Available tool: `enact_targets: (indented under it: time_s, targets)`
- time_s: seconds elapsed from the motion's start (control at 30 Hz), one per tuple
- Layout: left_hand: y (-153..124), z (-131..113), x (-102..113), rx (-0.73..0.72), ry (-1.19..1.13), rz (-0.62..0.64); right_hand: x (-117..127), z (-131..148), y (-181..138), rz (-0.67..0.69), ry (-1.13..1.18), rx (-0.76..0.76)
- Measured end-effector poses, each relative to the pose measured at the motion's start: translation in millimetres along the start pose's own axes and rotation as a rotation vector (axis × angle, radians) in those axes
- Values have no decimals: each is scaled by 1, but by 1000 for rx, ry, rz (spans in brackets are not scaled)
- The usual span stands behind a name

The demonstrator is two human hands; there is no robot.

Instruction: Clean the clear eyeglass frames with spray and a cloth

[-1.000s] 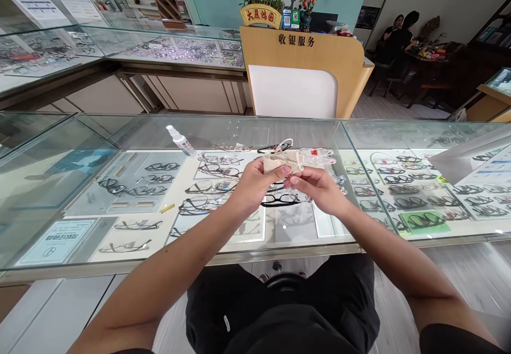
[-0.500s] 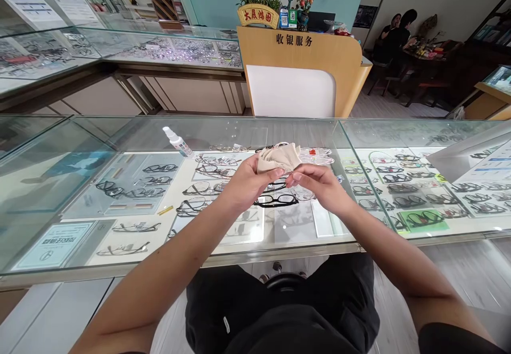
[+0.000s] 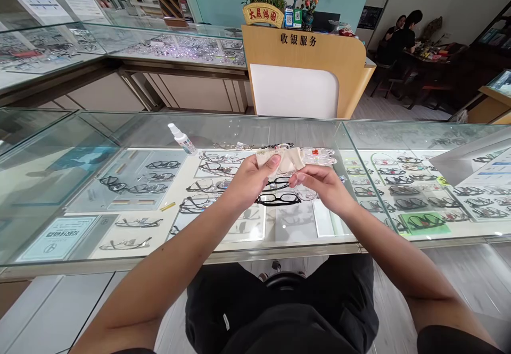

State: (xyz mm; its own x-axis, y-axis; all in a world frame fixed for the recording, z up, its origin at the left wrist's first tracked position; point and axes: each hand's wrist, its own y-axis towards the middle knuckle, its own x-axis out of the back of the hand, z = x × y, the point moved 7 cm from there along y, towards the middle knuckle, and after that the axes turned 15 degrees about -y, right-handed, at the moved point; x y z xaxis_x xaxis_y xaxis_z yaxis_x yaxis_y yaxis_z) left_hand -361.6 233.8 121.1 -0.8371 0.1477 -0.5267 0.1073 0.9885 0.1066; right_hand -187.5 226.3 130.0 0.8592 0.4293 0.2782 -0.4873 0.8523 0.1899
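Note:
My left hand (image 3: 259,175) is closed round a bunched cream cloth (image 3: 292,159), its thumb pressed flat on the folds. Close to the cloth's right edge, the fingers of my right hand (image 3: 319,179) are pinched together. Something thin and clear may be between them, but I cannot make it out against the glasses behind. Both hands are above the glass display counter (image 3: 223,252). Below them, under or on the glass, lie black-framed glasses (image 3: 278,199) and several other pairs. To the left, a white spray bottle (image 3: 182,139) stands tilted in the view.
Several glasses (image 3: 133,184) lie on a grey panel at the left, with more frames (image 3: 410,189) at the right. A white sign (image 3: 483,165) leans over the right side. Beyond the counter is a wooden cashier desk (image 3: 303,58). Two people (image 3: 401,37) sit at the back right.
My left thumb has moved up over the cloth, and the cloth now looks flatter and more folded. My right hand stays pinched beside it. The view has shifted slightly.

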Motion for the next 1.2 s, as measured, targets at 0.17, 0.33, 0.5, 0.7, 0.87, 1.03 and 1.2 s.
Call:
enact_targets:
  time_s: [0.17, 0.33, 0.5, 0.7, 0.87, 1.03, 1.2]
  targets:
    - [0, 6, -6, 68, -125, 38, 2, -3, 3, -15, 40, -25]
    - [0, 14, -4, -11, -42, 24, -9, -14, 0, 15, 1, -33]
    - [2, 13, -2, -43, -34, -37, -14, -11, -2, 21, 7, -22]
    - [10, 1, 10, 34, -180, -54, 20, 12, -2, -123, -166, 123]
    - [19, -5, 33, 254, -62, 10, 38, 41, -17, -305, -1022, 535]
    - [14, -3, 38, 491, 90, 206, 11, 39, -30, -288, -1574, 756]
    - [3, 0, 36, 613, 206, 287, -11, 40, -38, -229, -1647, 843]
